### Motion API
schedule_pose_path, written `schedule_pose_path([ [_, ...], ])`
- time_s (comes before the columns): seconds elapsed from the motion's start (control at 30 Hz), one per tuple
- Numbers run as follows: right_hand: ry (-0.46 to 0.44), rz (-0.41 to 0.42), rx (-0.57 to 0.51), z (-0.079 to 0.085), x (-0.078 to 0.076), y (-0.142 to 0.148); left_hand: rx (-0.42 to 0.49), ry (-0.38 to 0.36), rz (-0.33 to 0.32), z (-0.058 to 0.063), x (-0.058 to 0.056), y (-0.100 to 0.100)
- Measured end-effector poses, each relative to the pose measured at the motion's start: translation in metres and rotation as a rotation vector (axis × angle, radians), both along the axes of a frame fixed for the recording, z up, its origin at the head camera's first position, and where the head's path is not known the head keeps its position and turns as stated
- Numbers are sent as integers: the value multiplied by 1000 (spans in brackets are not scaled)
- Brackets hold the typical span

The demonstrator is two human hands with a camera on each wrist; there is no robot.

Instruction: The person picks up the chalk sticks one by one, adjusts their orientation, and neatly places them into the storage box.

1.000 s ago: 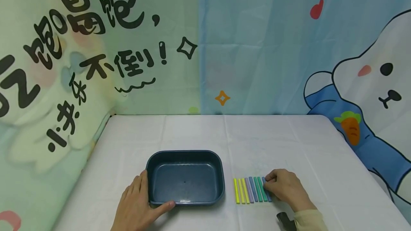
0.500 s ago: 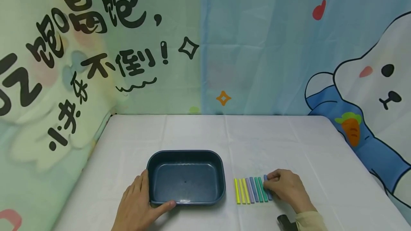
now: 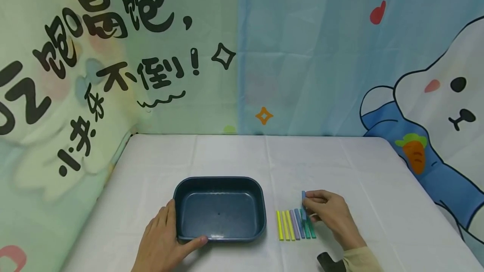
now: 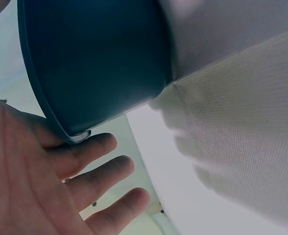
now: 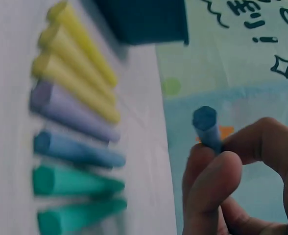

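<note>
Between thumb and fingertips, my right hand [image 3: 330, 213] pinches a blue chalk stick [image 3: 303, 196], raised off the table; its end [image 5: 205, 120] faces the right wrist camera. Below it lies a row of chalk sticks: several yellow [image 3: 280, 225], a purple one [image 5: 68, 110], another blue one [image 5: 78, 149] and two green [image 5: 80, 181]. A dark blue rectangular tray [image 3: 219, 217] with nothing in it stands left of the row. At the tray's left side rests my left hand [image 3: 160, 238], fingers extended along the wall and thumb on the front edge.
White cloth covers the tabletop [image 3: 227, 154]. A printed curtain [image 3: 302, 53] with a cartoon bear and lettering hangs behind and at the left. A dark wrist mount [image 3: 330, 263] sits by the right sleeve [image 3: 361, 259].
The right hand has lifted the blue chalk stick from the row's right end and moved it up and left, above the green ones. The left hand stays at the tray.
</note>
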State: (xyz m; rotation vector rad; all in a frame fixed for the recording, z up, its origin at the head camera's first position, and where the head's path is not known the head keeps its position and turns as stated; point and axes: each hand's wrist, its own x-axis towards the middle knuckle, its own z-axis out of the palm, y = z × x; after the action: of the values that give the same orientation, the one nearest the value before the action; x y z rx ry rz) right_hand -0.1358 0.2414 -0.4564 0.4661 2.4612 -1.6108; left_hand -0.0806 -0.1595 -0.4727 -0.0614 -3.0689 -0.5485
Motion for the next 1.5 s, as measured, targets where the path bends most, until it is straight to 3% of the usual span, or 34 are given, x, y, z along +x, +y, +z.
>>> schedule_pose_path([
  [0.5,38,-24,-282,4,-2,-39,10,41,-13,-2,0,-2],
  [1.1,98,-21,-444,12,-1,-100,16,29,-2,-1,1,-1],
  [1.5,138,-14,-455,13,4,-129,20,46,-12,-2,1,-3],
])
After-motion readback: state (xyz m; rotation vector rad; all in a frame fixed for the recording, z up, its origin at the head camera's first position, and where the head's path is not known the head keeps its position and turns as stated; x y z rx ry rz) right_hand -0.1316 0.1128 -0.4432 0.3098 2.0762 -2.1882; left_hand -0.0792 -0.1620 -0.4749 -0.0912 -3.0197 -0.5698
